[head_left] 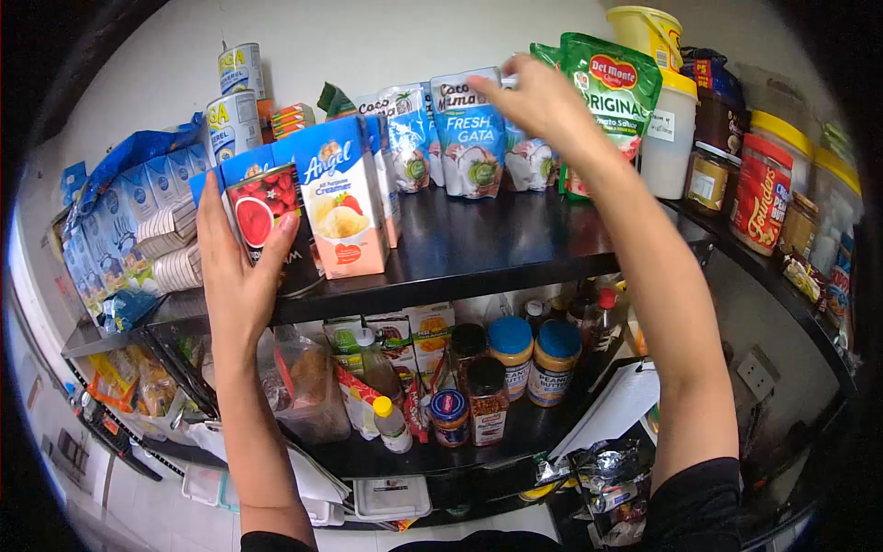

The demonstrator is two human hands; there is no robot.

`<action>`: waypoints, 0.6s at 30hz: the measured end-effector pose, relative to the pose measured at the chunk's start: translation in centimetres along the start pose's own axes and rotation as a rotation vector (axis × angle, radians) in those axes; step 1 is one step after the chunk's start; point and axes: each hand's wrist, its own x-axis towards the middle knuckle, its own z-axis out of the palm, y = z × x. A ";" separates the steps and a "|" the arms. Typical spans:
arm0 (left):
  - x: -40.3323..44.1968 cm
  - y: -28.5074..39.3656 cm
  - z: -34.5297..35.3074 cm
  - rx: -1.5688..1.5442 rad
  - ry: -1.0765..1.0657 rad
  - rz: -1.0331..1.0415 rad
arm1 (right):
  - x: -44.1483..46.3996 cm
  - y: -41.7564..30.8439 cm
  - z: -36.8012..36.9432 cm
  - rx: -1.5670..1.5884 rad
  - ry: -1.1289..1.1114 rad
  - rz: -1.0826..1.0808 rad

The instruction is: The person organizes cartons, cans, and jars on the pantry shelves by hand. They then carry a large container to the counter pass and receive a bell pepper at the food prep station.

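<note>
On the upper shelf, my left hand (241, 267) is wrapped around a dark can (264, 213) with red fruit on its label, fingers on one side and thumb on the other. A blue and peach Angel creamer carton (342, 198) stands right beside that can. My right hand (538, 97) reaches to the back of the shelf and pinches the top edge of a blue and white Coco Mama coconut milk pouch (471, 147), thumb in front. More Coco Mama pouches (405, 138) stand on either side. A green Del Monte tomato sauce pouch (612, 87) is next to my right wrist.
Blue cartons (115, 225) line the shelf's left end, near stacked tins (235, 124). Jars, including a red-labelled peanut butter jar (762, 195), crowd the right side. Below, peanut butter jars (555, 363), bottles and packets fill the lower shelf (386, 460).
</note>
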 end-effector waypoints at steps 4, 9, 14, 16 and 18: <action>-0.1 -0.4 0.1 0.025 0.068 0.057 | 2.5 2.1 1.4 -0.149 -0.426 0.337; -0.2 -0.7 0.0 0.051 0.108 0.134 | 1.7 5.0 3.5 0.401 -0.439 0.373; -0.2 -0.3 -0.2 0.072 0.105 0.130 | 0.7 6.5 -1.4 0.106 -0.348 0.307; -0.3 -0.2 -0.1 0.116 0.119 0.162 | 0.3 7.4 -2.0 0.015 -0.330 0.284; -0.3 0.1 0.0 0.137 0.139 0.161 | -0.2 8.1 -2.2 -0.251 -0.213 0.131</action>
